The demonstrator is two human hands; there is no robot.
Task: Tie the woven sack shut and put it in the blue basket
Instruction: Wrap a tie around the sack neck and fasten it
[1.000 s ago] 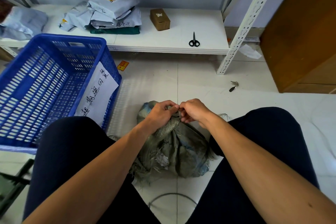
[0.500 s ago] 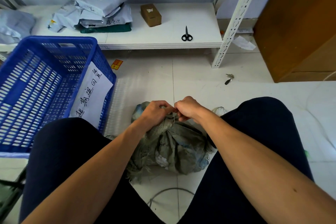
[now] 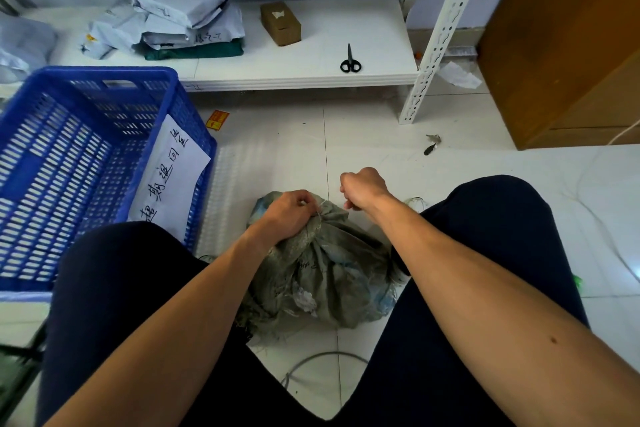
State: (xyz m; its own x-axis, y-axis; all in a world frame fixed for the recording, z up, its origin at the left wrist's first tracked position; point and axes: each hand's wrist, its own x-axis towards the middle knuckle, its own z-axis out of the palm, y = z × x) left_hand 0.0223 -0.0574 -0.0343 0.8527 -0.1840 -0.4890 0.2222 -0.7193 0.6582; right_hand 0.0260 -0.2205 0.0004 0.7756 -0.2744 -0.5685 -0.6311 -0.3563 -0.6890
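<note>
You are tightening the tie: left hand gripping the woven sack by its neck, right hand fisted, apparently pulling the string; knotting comes next.

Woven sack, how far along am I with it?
Done: grey-green woven sack gathered at the neck, thin white tie round it. In hand: left hand grips the neck, right hand fisted alongside. Left: finish the knot, lift it off the floor into the blue plastic basket.
</note>
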